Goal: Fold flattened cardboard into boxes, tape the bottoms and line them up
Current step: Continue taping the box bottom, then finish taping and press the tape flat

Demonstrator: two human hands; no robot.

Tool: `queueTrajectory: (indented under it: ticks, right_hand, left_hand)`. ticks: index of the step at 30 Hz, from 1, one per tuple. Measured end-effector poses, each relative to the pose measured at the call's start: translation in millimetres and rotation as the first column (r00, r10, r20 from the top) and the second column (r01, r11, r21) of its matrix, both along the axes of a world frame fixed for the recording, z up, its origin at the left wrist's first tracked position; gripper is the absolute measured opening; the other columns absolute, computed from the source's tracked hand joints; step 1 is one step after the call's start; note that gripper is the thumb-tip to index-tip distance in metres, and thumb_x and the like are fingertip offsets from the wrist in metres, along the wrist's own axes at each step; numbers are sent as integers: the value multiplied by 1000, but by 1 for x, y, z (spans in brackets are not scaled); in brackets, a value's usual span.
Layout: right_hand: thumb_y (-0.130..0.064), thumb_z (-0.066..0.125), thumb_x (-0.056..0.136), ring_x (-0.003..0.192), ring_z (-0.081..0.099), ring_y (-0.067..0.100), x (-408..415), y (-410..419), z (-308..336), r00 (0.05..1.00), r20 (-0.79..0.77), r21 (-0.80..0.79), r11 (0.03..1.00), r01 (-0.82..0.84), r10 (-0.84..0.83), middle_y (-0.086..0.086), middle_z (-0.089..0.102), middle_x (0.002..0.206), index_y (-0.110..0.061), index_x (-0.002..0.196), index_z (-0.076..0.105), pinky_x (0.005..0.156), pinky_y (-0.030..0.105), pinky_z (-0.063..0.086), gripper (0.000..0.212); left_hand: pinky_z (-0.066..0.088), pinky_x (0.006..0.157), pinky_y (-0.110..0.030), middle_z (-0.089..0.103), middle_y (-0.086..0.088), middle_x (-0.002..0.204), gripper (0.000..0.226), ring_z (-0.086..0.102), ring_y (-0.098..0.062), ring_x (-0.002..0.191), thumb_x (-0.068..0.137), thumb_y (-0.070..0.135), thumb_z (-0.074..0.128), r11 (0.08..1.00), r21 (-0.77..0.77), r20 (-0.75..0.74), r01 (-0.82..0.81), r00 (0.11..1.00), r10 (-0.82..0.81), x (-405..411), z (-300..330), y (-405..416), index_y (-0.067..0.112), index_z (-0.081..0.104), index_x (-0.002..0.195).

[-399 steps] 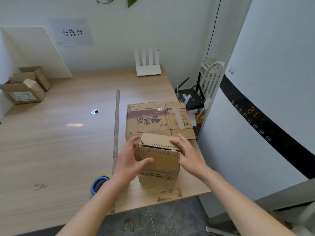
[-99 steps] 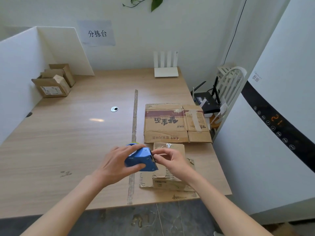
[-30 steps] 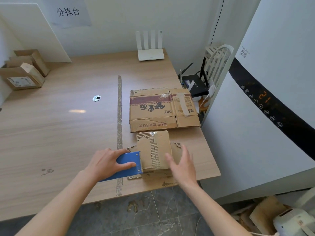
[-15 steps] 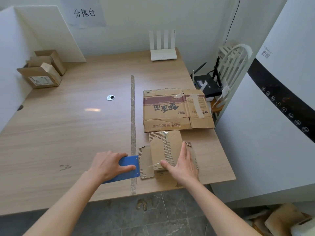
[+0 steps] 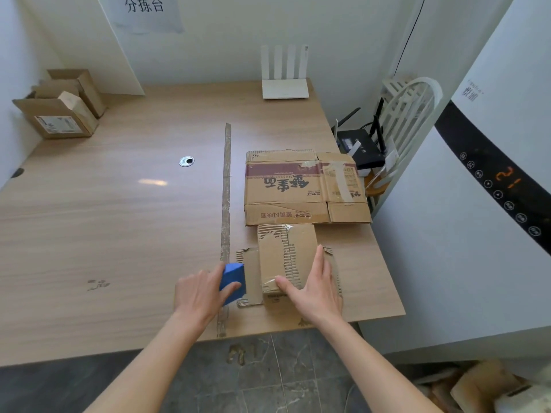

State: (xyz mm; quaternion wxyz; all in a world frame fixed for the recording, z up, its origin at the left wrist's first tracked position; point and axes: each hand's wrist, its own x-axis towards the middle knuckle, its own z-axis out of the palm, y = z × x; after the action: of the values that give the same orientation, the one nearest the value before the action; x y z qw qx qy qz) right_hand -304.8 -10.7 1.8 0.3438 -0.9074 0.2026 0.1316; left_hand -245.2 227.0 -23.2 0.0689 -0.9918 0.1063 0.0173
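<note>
Small brown corrugated cardboard box [image 5: 286, 257] lies near the front edge of the pale wooden worktop [image 5: 119, 222], clear tape along its top. Right hand [image 5: 313, 289] rests flat on its near end, fingers straight. Left hand [image 5: 200, 292] grips a blue tape dispenser [image 5: 233, 278] just left of the box. Flattened printed cardboard sheet [image 5: 304, 187] lies just behind.

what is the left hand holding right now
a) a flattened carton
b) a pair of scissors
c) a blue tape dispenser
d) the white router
c: the left hand grips the blue tape dispenser just left of the small box, while the right hand lies flat on that box.
</note>
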Motion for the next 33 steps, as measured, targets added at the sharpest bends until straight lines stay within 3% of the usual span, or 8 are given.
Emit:
queueTrajectory:
  ticks: [4,8,13,16,20,26,30,33]
  right_hand:
    - [-74,55,86,159,-5,30,10,15,7,993,94,-206,977,-46,66,11,-24,169,-8,160,-19,127,43,10,124]
    - [-89,50,74,154,-23,37,15,43,3,999,-11,-272,961,-53,52,18,-36,162,-7,157,-27,125,53,-8,140]
    - [-72,61,73,155,-12,45,16,47,12,994,-78,-300,948,-102,82,21,-30,164,-4,159,-20,122,64,8,136]
    - [-69,66,74,154,-20,41,-1,24,15,959,-136,-325,903,-281,249,16,-37,162,-8,158,-26,124,62,0,138]
    - [-56,77,76,153,-29,28,-15,-31,23,823,-215,-362,740,-567,526,2,-41,160,-27,159,-26,126,53,-10,135]
    - [-7,68,90,153,-29,20,-2,-74,34,634,-177,-444,514,-734,753,-3,-36,165,-56,158,-2,127,46,-9,110]
    - [-9,65,93,149,35,24,-26,-70,12,856,284,-471,840,-268,432,1,30,164,-39,155,39,117,41,40,73]
    - [-24,56,100,142,39,17,-36,-57,-1,925,342,-222,971,-90,164,-2,33,154,-28,152,42,108,36,49,53]
  left_hand:
    - [33,51,-33,53,-12,62,71,51,-30,49,68,26,89,994,-62,29,-92,995,94,-12,-36,29,11,61,132]
    - [35,49,-35,49,-17,55,85,50,-30,46,51,4,93,989,-66,75,-135,987,140,-18,-60,42,1,62,130]
    - [47,60,-40,63,-18,85,78,61,-35,67,68,28,85,983,-115,117,-144,980,158,-18,-33,26,5,56,137]
    - [53,77,-43,63,-12,117,68,65,-33,97,82,33,75,945,-321,181,54,983,6,-13,-5,4,10,51,142]
    - [32,116,-37,29,8,160,73,31,-13,145,93,63,50,833,-508,4,219,968,-253,-5,16,-26,36,25,156]
    - [12,124,-34,-3,22,165,85,-7,3,151,86,75,55,745,-583,-152,324,857,-492,-11,19,-66,47,16,156]
    - [42,108,-38,14,14,163,87,32,-13,142,80,79,56,794,-575,-215,198,900,-380,-16,17,-73,47,21,153]
    - [48,84,-29,38,6,136,90,47,-13,114,73,87,51,872,-465,-159,152,955,-252,-21,20,-79,42,28,148]
